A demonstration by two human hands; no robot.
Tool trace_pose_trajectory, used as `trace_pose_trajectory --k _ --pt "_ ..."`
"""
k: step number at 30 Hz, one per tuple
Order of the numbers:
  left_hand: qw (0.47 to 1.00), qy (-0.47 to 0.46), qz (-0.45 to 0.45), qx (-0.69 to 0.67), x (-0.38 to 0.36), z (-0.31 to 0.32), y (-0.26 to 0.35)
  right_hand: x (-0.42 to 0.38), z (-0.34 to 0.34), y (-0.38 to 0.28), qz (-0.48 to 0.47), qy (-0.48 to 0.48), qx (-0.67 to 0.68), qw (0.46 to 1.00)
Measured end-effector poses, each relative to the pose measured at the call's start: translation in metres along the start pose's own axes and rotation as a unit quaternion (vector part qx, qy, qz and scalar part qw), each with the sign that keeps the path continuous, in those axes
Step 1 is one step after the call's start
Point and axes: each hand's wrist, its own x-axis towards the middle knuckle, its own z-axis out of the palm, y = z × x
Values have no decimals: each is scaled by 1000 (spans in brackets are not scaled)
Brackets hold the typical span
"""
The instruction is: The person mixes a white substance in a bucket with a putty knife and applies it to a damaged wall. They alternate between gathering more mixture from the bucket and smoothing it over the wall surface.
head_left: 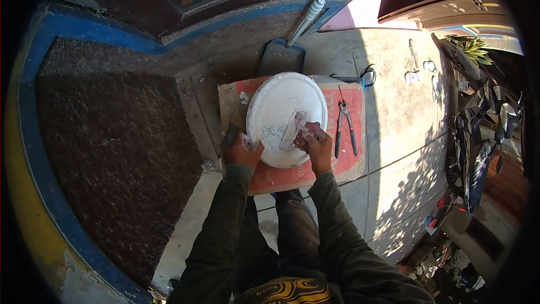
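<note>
Left hand (243, 149) grips the white disc's (281, 107) rim, right hand (319, 145) is closed on a putty-smeared scraper (301, 129) on the disc; pliers (345, 126) lie just beside.

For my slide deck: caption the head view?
Both hands work at a white bucket lid, pliers alongside.

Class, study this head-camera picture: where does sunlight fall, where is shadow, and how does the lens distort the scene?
Head view: hard sunlight bleaches the concrete floor at right, with dappled shadows lower right; the white round disc is bright; the left hand, right hand and dark mat sit in shade; fisheye bending curves the blue border, and black vignette fills the corners.
</note>
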Motion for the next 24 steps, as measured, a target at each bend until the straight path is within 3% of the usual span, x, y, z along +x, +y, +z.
trace_pose_trajectory --k 2,5,11,13,15,19,24 --pt "1000 -5 -12 -3 3 4 -7 -6 -4 -5 106 -39 146 983" --pt "1000 -4 -21 -4 11 16 -27 -7 -17 2 147 -60 245 956" --pt "995 -64 -78 -12 48 83 -116 -5 -29 15 162 -103 262 946" --pt "985 -112 -81 -99 60 104 -154 -9 -30 7 161 -124 271 941" --pt "985 -115 -90 -92 58 109 -163 -15 -28 -11 169 -140 294 930" --pt "982 -91 -99 -132 27 30 -103 -34 -21 -59 133 -166 330 920" --pt "984 71 -68 -146 53 -97 -107 -67 15 -164 32 -242 313 918"
